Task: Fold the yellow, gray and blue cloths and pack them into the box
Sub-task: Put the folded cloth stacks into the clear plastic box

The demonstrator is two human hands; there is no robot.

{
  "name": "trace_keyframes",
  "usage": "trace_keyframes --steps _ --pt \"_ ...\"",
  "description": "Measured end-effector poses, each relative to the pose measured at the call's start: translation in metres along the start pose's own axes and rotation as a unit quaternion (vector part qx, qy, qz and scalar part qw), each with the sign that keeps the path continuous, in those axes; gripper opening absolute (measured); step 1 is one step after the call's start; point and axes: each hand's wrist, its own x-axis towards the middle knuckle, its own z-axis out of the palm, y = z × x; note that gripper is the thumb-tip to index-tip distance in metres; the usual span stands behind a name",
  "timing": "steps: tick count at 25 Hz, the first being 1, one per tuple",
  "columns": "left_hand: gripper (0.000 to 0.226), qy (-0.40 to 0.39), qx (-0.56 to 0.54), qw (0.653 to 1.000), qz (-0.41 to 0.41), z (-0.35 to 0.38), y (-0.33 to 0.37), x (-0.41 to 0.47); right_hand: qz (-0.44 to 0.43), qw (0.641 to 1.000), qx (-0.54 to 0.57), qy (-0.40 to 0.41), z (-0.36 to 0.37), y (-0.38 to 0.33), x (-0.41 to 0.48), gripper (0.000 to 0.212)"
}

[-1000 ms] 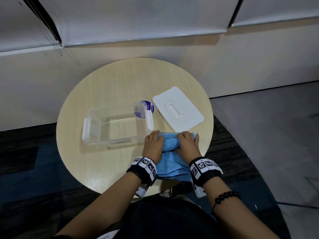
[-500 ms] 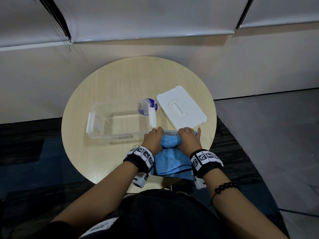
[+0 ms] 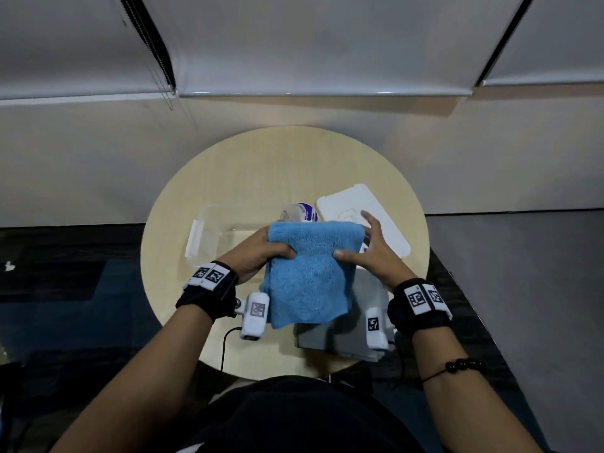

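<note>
Though it lay flat, blue cloth [image 3: 310, 279] hangs lifted (left grip [image 3: 258, 253], right grip [image 3: 376, 256] clasp it).

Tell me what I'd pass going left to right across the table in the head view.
clear box → left hand → blue cloth → right hand. The gray cloth and the white lid overlap these, so they are left out.
</note>
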Motion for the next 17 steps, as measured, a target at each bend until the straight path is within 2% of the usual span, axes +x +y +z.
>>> trace_keyframes --steps 1,4,7,12,17 --pt "0.047 0.017 -0.033 0.999 0.006 -0.007 0.007 -0.004 0.004 0.997 0.066 -0.045 0.009 0.000 0.005 0.113" --pt "0.037 0.064 -0.110 0.992 0.003 -0.032 0.016 -0.013 0.030 0.962 0.205 -0.178 0.050 -0.005 0.022 0.073" --pt "0.032 0.106 -0.182 0.977 -0.025 -0.061 0.015 -0.014 0.050 0.942 0.285 -0.168 0.084 -0.018 0.038 0.051" --pt "0.035 0.132 -0.306 0.941 -0.058 -0.103 0.004 -0.003 0.060 0.931 0.336 -0.130 0.122 -0.039 0.068 0.041" --pt "0.035 0.075 -0.282 0.953 -0.082 -0.142 0.013 0.012 0.099 0.915 0.371 -0.124 0.150 -0.038 0.091 0.060"
